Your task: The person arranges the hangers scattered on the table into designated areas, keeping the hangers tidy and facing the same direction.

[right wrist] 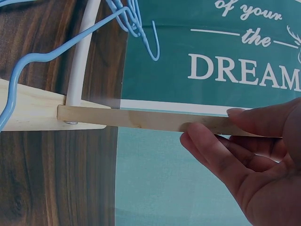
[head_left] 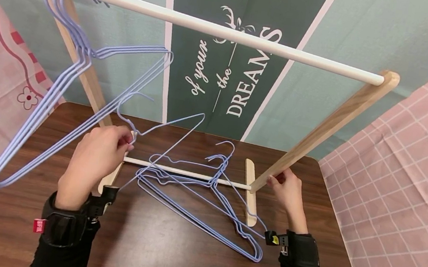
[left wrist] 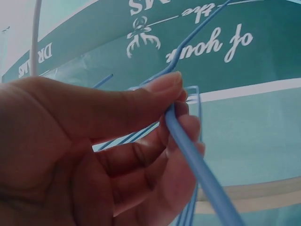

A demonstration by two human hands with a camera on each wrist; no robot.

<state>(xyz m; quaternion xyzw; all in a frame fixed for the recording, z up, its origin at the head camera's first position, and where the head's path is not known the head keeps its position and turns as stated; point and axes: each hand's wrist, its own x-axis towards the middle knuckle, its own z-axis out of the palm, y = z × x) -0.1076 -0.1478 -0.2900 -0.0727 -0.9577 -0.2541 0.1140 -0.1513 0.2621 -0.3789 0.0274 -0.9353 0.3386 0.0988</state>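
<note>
A blue wire clothes hanger (head_left: pixel 183 121) is pinched near the base of its hook by my left hand (head_left: pixel 100 155), in front of the rack's left side. In the left wrist view, thumb and fingers close on the hanger's wire (left wrist: pixel 197 165). My right hand (head_left: pixel 287 188) grips the right wooden post (head_left: pixel 325 127) of the garment rack low down, thumb on one side and fingers on the other. Several blue hangers (head_left: pixel 81 52) hang bunched at the left end of the white top rail (head_left: pixel 226 31). More hangers (head_left: pixel 202 230) lie in a pile on the table between the hands.
The rack's lower white bar (head_left: pixel 189 173) runs behind and under the piled hangers. Wooden feet (head_left: pixel 249 173) stand on the brown table (head_left: pixel 135 253). A green printed cloth (head_left: pixel 202 101) hangs behind, with pink patterned cloths (head_left: pixel 412 184) at both sides.
</note>
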